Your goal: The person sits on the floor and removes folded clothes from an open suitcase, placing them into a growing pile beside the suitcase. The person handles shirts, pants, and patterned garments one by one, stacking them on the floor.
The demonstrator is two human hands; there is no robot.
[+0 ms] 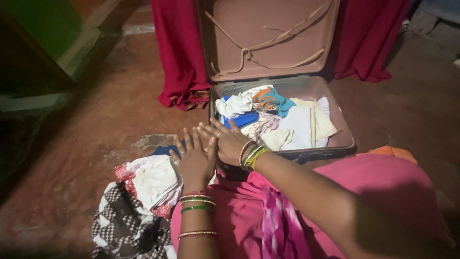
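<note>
My left hand lies flat with fingers spread, over the edge of a pile of clothes on the floor: a white floral cloth with red trim on top of a black-and-white checked one. My right hand reaches across, palm down and fingers apart, partly over my left hand and just in front of the open suitcase. Neither hand grips anything. Both wrists wear bangles. The suitcase holds several folded and crumpled garments in white, blue, orange and cream.
The suitcase lid stands upright with tan straps across it, against a red curtain. My pink garment covers my lap at the bottom. An orange cloth lies right of the case. The floor is reddish earth; a green wall is at far left.
</note>
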